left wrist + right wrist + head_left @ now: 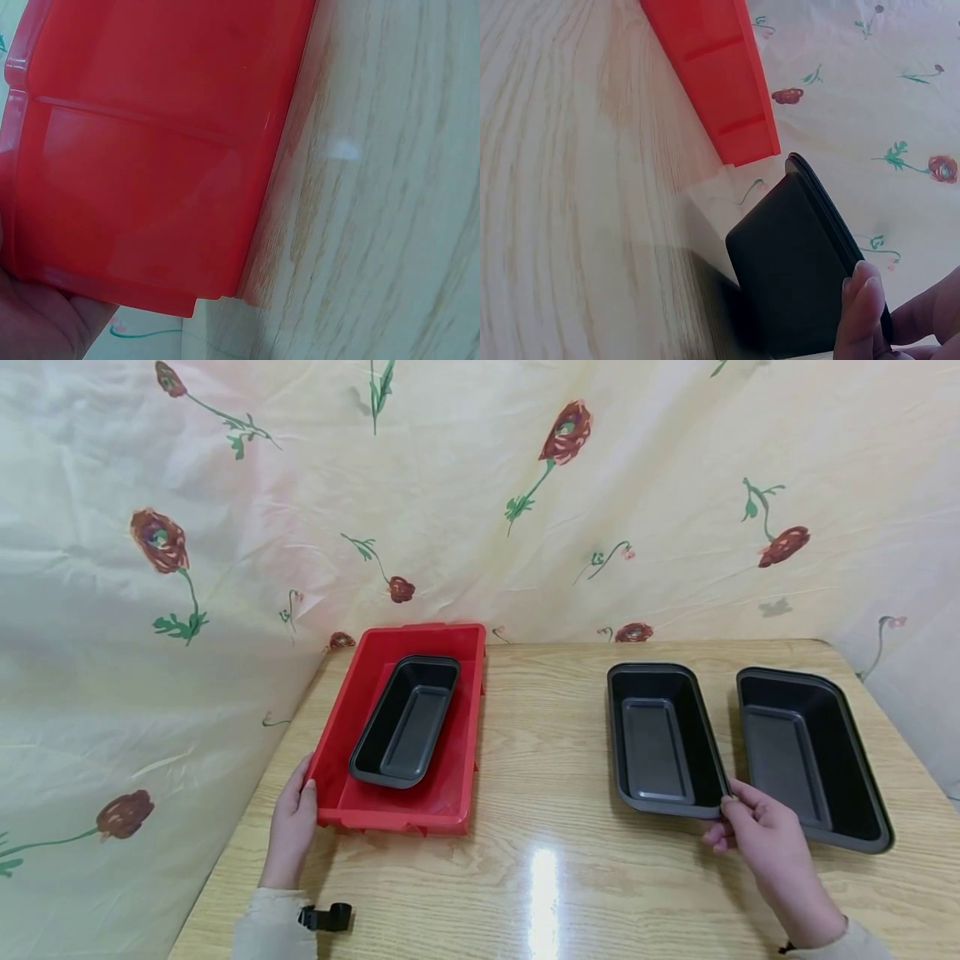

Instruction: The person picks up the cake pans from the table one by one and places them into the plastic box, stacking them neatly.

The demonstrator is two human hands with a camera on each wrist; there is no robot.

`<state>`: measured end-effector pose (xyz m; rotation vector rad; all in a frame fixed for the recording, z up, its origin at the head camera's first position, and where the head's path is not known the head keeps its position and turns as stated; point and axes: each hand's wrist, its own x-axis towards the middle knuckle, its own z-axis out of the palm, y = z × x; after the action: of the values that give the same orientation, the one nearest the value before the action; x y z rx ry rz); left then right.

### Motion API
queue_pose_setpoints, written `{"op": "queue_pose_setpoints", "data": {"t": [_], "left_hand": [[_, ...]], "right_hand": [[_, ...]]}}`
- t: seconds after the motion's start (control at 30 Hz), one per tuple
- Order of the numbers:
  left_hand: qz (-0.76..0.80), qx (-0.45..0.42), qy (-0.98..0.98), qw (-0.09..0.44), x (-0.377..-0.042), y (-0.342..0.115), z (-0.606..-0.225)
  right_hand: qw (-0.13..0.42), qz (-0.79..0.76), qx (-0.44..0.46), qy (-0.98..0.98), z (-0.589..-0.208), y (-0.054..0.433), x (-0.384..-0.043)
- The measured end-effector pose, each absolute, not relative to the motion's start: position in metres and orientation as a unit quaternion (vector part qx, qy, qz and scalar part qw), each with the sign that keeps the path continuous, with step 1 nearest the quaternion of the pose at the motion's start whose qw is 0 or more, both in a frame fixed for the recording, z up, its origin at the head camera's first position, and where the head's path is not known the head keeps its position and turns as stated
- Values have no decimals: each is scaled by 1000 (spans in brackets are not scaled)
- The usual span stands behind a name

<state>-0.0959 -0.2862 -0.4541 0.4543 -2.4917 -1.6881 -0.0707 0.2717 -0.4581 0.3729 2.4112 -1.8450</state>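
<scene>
A black loaf pan (655, 752) is pinched at its near right corner by my right hand (772, 843). In the right wrist view that loaf pan (795, 270) looks tilted, its near end raised off the wood, fingers curled over the rim. My left hand (292, 827) grips the near left edge of a red tray (397, 820); in the left wrist view the hand (45, 322) shows at the tray's (150, 165) lower corner. Inside the tray lies a second black loaf pan (412, 727), set at a slant.
A third black loaf pan (817, 760) stands at the right of the wooden table (547, 743), close beside my right hand. Flowered cloth (465, 485) hangs behind the table and along its left side. A light reflection shines near the front.
</scene>
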Motion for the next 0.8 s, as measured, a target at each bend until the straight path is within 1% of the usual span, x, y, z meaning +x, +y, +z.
{"op": "queue_pose_setpoints", "data": {"t": [0.33, 0.63, 0.8], "left_hand": [[-555, 149, -817, 50, -96, -287, -455], [-554, 153, -817, 49, -95, -286, -454], [-553, 152, -818, 50, -96, -286, -454]], "right_hand": [[12, -697, 122, 706, -458, 271, -70], [-23, -723, 118, 680, -459, 267, -70], [-26, -727, 113, 677, -458, 265, -69]]}}
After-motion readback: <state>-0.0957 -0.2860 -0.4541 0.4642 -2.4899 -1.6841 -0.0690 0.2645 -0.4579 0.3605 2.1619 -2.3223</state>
